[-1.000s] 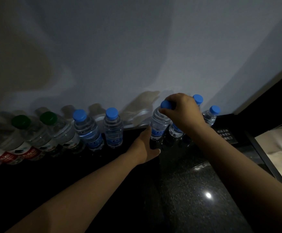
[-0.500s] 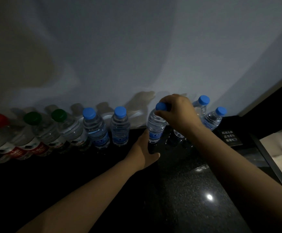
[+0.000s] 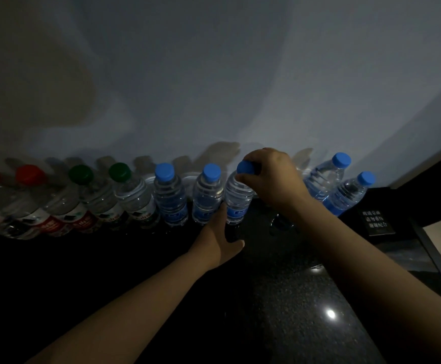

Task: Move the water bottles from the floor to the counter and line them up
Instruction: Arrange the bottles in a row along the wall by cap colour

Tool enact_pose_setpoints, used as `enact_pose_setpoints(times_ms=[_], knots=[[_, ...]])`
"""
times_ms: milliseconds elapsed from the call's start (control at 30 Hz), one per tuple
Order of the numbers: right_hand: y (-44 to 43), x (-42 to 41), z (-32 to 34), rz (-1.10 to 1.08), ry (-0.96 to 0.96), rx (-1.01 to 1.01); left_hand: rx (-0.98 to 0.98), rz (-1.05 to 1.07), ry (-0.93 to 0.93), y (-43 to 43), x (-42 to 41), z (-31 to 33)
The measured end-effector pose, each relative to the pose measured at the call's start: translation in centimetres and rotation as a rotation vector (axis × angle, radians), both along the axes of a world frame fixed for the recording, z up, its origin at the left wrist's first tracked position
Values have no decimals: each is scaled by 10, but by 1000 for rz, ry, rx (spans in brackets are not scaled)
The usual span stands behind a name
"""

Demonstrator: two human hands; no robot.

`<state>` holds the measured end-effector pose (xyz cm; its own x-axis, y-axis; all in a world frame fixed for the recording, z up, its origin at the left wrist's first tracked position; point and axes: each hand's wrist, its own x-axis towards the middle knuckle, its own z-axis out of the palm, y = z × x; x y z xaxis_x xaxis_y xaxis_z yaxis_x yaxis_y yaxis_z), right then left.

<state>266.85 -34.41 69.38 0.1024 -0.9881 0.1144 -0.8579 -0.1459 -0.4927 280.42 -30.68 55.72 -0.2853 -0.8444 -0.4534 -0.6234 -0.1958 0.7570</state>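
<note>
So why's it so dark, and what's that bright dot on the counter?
Head view: dim light leaves the counter nearly black; the dot is glare off its polish; the right hand and bottle cast soft shadows on the wall; the wide lens tilts the outer bottles.

Mid-frame, the right hand (image 3: 271, 179) pinches the blue cap (image 3: 245, 168) of a bottle (image 3: 237, 199) standing on the dark tabletop (image 3: 292, 311). The left hand (image 3: 216, 237) grips its base. Other bottles (image 3: 169, 198) line the wall (image 3: 214, 74) leftward.
</note>
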Motion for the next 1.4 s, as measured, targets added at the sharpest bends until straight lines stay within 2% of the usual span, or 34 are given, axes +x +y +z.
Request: enact_pose_setpoints(times_ms=[700,900,1200,1400], knots=[[6,-4,-8,-30,4,-10,30,14,-8,9,1,-1],[12,-10,-6,-56,-61,44,-1,-22,7,18,10,5],[36,-76,0,-167,10,41,-37,-120,49,22,-14,19],[33,-123,-2,-297,54,-105,-26,-177,66,23,-38,21]])
